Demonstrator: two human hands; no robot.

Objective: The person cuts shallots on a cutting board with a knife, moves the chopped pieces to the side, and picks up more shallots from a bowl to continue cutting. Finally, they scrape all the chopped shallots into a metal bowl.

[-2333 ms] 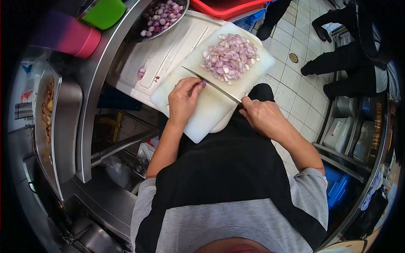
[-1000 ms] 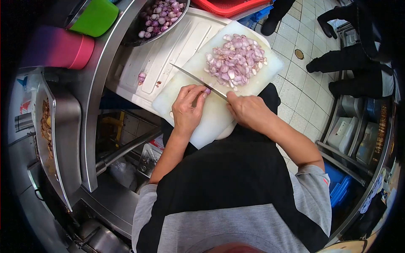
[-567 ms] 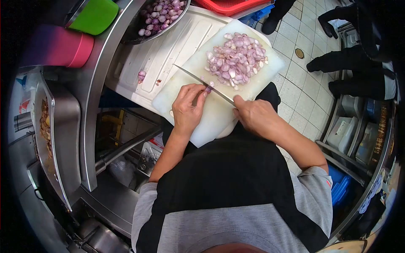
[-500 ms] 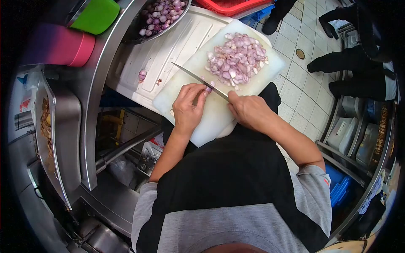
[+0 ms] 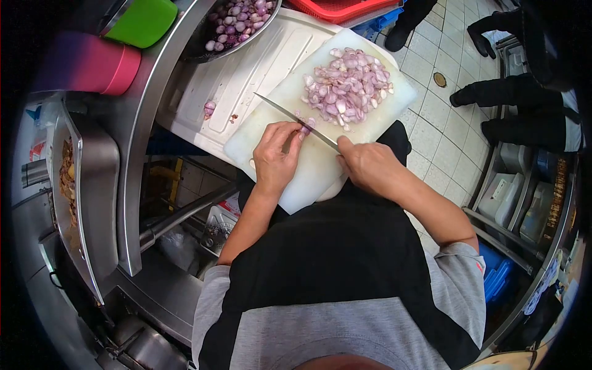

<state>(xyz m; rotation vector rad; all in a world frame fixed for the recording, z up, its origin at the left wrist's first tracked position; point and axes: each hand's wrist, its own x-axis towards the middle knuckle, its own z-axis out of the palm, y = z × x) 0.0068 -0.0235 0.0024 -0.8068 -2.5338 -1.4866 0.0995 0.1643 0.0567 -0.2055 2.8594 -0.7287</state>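
Note:
My right hand is wrapped round the handle of a knife, whose blade points to the upper left across the white cutting board. With its fingertips, my left hand pinches a shallot on the board, against the blade. Beyond the knife, a heap of sliced shallots covers the far part of the board. Small cut pieces lie beside the blade.
A metal bowl of peeled shallots stands at the far left of the white table, near a loose shallot. A red basket is at the back. A steel shelf edge runs along the left. People's dark-clothed legs show at right.
The knife and my right hand have shifted very slightly to the right. My left hand stays nearly in place, still on the shallot.

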